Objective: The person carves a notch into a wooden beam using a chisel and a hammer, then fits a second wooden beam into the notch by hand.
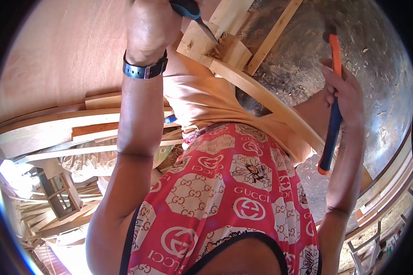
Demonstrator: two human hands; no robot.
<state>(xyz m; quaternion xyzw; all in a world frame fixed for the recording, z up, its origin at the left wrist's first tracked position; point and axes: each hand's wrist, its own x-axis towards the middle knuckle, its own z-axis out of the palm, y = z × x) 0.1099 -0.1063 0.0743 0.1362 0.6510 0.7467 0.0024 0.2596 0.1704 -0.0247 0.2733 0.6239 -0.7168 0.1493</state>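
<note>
My left hand (153, 25), with a dark watch at its wrist, is closed around the black and blue handle of a pointed tool (205, 31). The tool's metal tip is at a rough, splintered notch in a pale wooden piece (197, 43). On the right, my right hand (346, 89) grips a hammer (336, 110) by its orange and dark blue handle. The hammer's dark head points away from me and is hard to make out against the floor. A long wooden strip (266, 98) runs diagonally across my lap from the notched piece.
A large plywood surface (55, 59) fills the upper left. Below it lie stacked boards (55, 130). Another narrow strip (275, 36) crosses the dark floor (376, 59), where shavings are scattered. More timber (385, 197) lies at the lower right, and a wooden frame (57, 192) stands at the lower left.
</note>
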